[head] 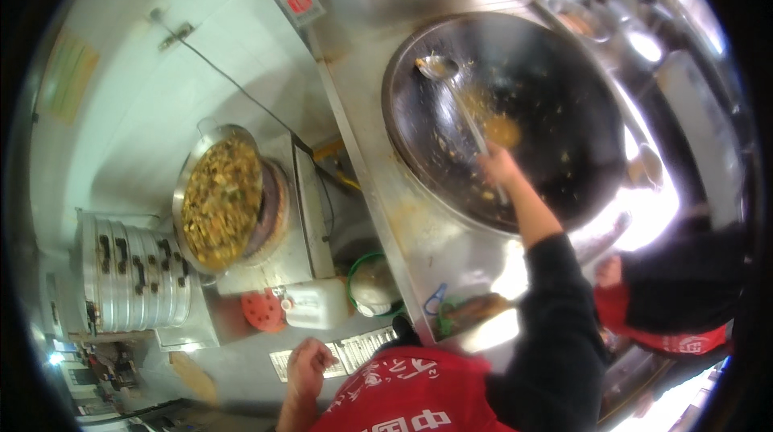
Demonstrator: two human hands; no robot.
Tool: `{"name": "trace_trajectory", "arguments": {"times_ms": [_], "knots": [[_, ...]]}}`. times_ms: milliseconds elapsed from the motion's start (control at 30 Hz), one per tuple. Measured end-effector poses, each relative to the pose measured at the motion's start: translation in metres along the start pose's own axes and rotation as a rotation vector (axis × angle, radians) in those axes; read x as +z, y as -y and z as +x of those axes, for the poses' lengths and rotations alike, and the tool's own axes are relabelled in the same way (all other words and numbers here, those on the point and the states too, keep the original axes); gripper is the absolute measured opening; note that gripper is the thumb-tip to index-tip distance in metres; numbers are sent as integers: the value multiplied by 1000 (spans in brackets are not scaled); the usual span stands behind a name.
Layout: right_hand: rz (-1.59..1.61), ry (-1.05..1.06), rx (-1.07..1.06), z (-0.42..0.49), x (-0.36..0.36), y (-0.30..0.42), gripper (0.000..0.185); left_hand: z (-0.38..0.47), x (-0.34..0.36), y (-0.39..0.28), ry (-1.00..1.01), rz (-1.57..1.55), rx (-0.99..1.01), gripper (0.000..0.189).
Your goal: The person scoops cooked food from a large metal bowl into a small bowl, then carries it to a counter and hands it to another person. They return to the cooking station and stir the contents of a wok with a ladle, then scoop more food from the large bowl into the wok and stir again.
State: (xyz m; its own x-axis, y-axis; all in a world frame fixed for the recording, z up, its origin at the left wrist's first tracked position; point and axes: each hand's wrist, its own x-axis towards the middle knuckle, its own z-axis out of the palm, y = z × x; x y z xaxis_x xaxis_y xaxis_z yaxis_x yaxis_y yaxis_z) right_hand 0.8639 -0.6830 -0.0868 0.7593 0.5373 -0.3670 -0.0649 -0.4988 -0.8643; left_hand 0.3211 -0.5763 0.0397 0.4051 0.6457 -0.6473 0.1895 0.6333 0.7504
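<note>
My right hand [500, 165] grips the long handle of a metal ladle [439, 68] over a very large dark wok [561, 112]. The ladle's bowl is near the wok's far left wall and has food bits at its edge. A small pool of yellowish liquid [502, 131] and scattered food scraps lie in the wok. My left hand [311, 359] is low in front of my red apron, its fingers loosely curled, with nothing seen in it; whether it is fully closed is unclear. To the left stands a wide metal pan [179, 202] full of chopped, cooked food.
Stacked metal steamers [139, 278] stand at left. A white plastic jug [317, 305], a red perforated stool [263, 311] and a green-rimmed bucket [351, 275] are below the steel counter [356, 130]. Another person in a red apron [688, 341] stands close at right.
</note>
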Motion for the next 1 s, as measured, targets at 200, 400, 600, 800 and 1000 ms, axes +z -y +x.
{"name": "trace_trajectory", "arguments": {"times_ms": [200, 400, 600, 800, 1000], "knots": [[-103, 71, -40, -64, -22, 61, 47, -17, -37, 0, 66, 174, 105, 25], [-283, 70, -84, -145, -17, 139, 50, -25, -79, 5, 139, -154, 40, 25], [-426, 94, -214, -221, 42, 207, 56, -30, -121, 8, 195, -168, 79, 23], [-207, 489, -334, -266, 168, 225, 64, -47, -175, 14, 192, -266, 52, 21], [-846, 259, -1060, -267, 325, 197, 63, -66, -202, 25, 170, -362, 94, 21]]}}
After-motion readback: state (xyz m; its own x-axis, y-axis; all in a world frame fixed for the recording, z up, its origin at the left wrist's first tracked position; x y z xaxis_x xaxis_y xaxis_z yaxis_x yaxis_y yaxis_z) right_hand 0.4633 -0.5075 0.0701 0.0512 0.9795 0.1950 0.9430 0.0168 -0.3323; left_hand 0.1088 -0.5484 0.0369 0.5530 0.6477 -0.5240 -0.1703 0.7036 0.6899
